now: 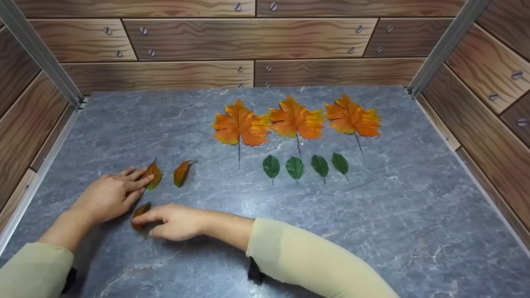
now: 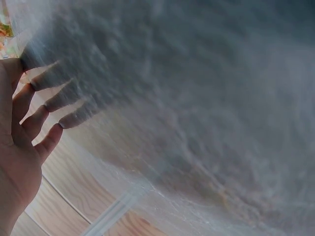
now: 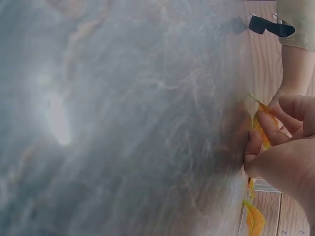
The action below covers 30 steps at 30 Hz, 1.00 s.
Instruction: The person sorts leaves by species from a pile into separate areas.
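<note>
In the head view my left hand (image 1: 108, 194) lies at the left with fingers extended, fingertips resting on an orange-green leaf (image 1: 154, 175). Nearer to me, the extended index finger of my right hand (image 1: 176, 221) touches a darker brown-green leaf (image 1: 141, 215), partly covered by that finger. A curled orange-green leaf (image 1: 181, 173) lies apart, right of the one under my left hand. The left wrist view shows my left hand (image 2: 27, 128) with its fingers on the tabletop. My right hand (image 3: 280, 147) meets a yellow-orange leaf (image 3: 265, 123) in the right wrist view.
Three orange maple leaves (image 1: 295, 120) with stems form a row at the back of the grey marbled table (image 1: 372, 231). Below them several small green leaves (image 1: 294, 167) stand in a row. Wood-patterned walls (image 1: 248, 39) and metal posts (image 1: 45, 54) enclose the table.
</note>
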Motion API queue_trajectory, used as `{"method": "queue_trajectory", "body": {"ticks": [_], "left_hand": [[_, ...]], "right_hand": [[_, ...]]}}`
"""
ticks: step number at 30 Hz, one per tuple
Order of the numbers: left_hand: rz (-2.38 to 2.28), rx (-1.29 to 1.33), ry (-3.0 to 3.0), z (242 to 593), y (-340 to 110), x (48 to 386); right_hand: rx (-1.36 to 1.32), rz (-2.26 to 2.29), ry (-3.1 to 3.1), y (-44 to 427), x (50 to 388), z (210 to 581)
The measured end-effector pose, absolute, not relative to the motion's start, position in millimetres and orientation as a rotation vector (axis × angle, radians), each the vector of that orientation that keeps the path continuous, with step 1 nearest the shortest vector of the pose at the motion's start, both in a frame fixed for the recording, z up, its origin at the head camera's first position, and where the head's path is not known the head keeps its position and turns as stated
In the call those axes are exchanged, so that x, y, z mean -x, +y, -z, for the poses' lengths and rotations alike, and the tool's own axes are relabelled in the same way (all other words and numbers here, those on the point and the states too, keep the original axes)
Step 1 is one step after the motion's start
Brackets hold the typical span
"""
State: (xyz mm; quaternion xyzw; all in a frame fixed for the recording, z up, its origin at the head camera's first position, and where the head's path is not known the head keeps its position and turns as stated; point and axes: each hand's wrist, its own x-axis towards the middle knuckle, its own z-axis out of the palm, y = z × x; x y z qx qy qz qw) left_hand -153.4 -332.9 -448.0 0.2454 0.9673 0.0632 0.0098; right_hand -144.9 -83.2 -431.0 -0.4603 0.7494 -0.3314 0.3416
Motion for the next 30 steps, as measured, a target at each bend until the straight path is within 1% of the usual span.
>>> {"method": "queue_trajectory", "body": {"ticks": [3, 7, 14, 19, 27, 30], "left_hand": [[-0.192, -0.772, 3.021, 448, -333, 153], [-0.195, -0.785, 3.028, 449, -334, 154], [-0.212, -0.779, 3.038, 449, -333, 154], [-0.211, -0.777, 3.042, 449, -333, 154], [-0.217, -0.776, 3.040, 448, -333, 154], [-0.228, -0.778, 3.039, 449, -333, 154]], "right_hand": [[1.196, 0.884, 1.947, -83, 145, 433], [1.146, 1.057, 1.961, -80, 145, 438], [0.904, 1.452, 1.979, -70, 148, 441], [0.768, 1.598, 1.927, -58, 157, 439], [0.777, 1.687, 1.893, -30, 176, 433], [0.737, 1.724, 1.882, -21, 181, 430]]}}
